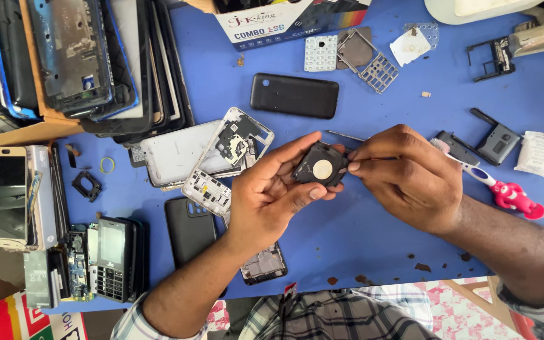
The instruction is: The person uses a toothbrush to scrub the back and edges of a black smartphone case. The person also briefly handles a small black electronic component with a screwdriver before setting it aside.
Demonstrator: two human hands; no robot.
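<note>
We log: left hand (272, 189) cups small black phone module (320, 165), long axis tilted toward black back cover (294, 95) | right hand (404, 173) pinches thin tool, touching module's right edge, above blue desk (360, 233).

A plaid shirt in white, grey and blue is worn, its sleeves (130, 321) pushed up above both bare forearms.

Two hands meet, fingertips nearly touching.
Left hand (272, 189) cupped palm-up, fingers curled — right hand (407, 173) pinched tight, knuckles up.
</note>
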